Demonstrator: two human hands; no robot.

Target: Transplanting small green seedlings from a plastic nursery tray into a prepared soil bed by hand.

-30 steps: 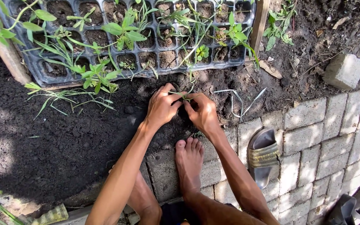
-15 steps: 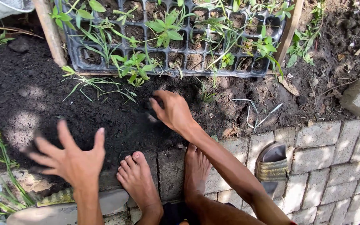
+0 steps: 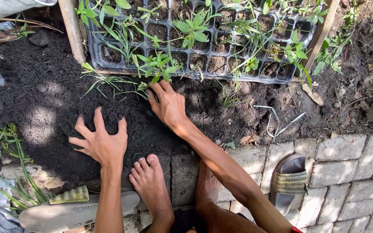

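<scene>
lying loose on the dark soil [image 3: 44,99] just ahead of the right fingertips, a thin green seedling [image 3: 109,82] with narrow leaves and a pale stem, close under the near edge of the black seedling tray [image 3: 92,51]. looks light, limp and easily bruised or snapped; best pinched low on the stem near the root end, not by the leaves, and lifted without a tug. right hand [image 3: 168,105] stretched forward with fingers loosely curled and slightly parted, tips touching soil beside the seedling's leaf ends; cannot tell whether a strand is pinched between them. left hand [image 3: 103,144] pressed flat on the soil, fingers spread wide, holding nothing, well to the near side of the seedling. beyond the right fingertips, tray cells with soil and leafy young plants [image 3: 193,26]; to the outer side of the right hand, another small green sprout [image 3: 227,100] standing in the soil. behind both wrists, two bare feet [image 3: 150,179] on grey paving bricks [image 3: 346,172], a sandal [image 3: 288,181] off to the right, another sandal [image 3: 72,211] under the left forearm.
</scene>
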